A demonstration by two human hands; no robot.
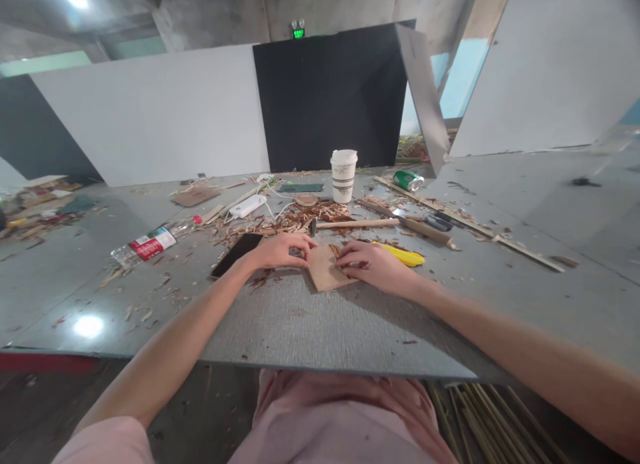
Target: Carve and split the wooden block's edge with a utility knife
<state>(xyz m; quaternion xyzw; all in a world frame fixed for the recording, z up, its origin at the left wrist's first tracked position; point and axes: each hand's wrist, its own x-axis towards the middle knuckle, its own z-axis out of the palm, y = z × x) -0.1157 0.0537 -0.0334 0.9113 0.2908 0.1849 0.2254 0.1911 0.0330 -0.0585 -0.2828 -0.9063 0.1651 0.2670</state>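
A thin, light-brown square board (327, 271) lies on the grey table in front of me. My left hand (283, 252) grips its upper left edge between thumb and fingers. Over the right part of the board, my right hand (367, 264) has its fingers curled together. Small reddish-brown bits show by those fingertips, but what they pinch is too small to make out. Just beyond the right hand lies a yellow utility knife (405, 256), partly covered by it. A black phone (237, 254) rests beside my left wrist. Behind the board is a hammer (350, 224) with a wooden handle.
A lidded paper cup (343, 177) stands among wood shavings (300, 217). A green can (408, 181) lies near a long wooden strip (525, 254). To the left are a plastic bottle (150, 243) and a white power strip (249, 206). Upright panels (330, 104) border the back.
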